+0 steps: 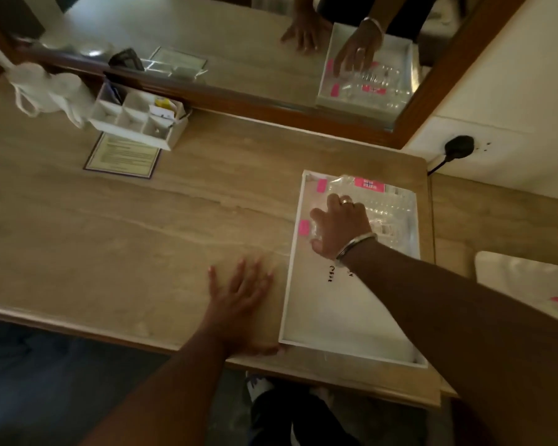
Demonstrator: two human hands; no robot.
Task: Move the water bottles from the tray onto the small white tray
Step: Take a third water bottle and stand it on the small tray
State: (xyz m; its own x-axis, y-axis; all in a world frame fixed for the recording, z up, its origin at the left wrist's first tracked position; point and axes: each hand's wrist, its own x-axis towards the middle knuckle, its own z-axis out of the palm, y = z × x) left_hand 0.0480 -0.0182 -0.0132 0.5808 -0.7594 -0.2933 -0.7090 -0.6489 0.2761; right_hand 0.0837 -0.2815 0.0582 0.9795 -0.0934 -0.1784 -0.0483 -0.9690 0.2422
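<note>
A long white tray [335, 320] lies on the right part of the wooden desk. At its far end, clear plastic water bottles with pink labels lie on their sides; the far bottle [368, 185] shows a pink label. My right hand [342, 226] reaches into the tray and curls over the near bottle [318, 231], whose pink cap points left. My left hand [239, 304] rests flat on the desk, fingers spread, just left of the tray's near corner.
A white divided organiser box [136, 119] with sachets stands at the back left, a framed card [123, 156] before it and a white cloth bag [45, 88] beside it. A mirror [239, 59] runs along the back. A black plug [458, 148] sits in the right wall.
</note>
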